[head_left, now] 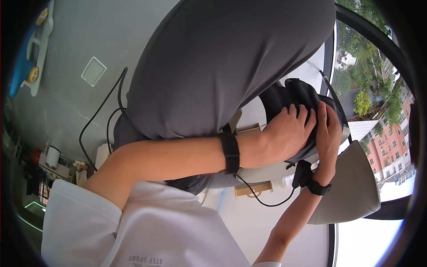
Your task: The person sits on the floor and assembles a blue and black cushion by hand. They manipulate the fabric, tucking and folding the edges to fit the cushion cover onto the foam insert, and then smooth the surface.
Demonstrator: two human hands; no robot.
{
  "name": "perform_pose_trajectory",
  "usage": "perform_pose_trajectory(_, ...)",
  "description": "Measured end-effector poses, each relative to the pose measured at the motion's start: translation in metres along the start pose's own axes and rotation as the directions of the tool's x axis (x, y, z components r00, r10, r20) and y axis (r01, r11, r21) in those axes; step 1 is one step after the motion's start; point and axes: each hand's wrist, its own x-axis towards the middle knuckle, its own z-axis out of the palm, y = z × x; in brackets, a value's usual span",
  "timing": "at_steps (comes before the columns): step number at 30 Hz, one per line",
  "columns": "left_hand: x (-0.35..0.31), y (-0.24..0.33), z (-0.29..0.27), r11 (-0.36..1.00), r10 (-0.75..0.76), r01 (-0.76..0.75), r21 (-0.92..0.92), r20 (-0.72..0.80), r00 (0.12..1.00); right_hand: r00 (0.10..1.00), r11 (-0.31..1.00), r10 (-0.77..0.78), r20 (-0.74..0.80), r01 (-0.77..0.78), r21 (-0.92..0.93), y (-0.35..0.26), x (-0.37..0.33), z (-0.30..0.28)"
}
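Observation:
Two bare hands rest together on a bulky black fabric item (288,99), soft and folded, whose kind I cannot make out. My left hand (287,131) reaches across from the left, its fingers bent over the cloth and partly sunk in its folds. Beside it, almost touching, my right hand (328,129) comes from the lower right and wraps the item's right side; its thumb is hidden. A black strap (230,152) circles the left wrist. On the right wrist sits a black band with a small black box (303,173), from which a cable runs.
My grey-trousered leg (200,66) fills the upper middle. A grey padded chair part (351,187) stands at the right, before a large window (378,89). Black cables (100,111) loop over the pale floor at left. A blue-and-white wheeled object (33,53) is at the far left.

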Motion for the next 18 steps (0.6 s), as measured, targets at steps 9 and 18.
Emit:
perform_pose_trajectory(9,0.010,-0.002,-0.022,0.996,0.037,-0.051,0.077,0.178,0.983,0.952,0.965,0.185,-0.244,-0.129,0.228,0.041,-0.011,0.028)
perform_pose_trajectory(18,0.008,-0.003,-0.008,0.954,-0.010,0.032,-0.298,0.074,0.997,0.928,0.976,-0.134,-0.348,0.185,0.118,0.036,-0.019,0.028)
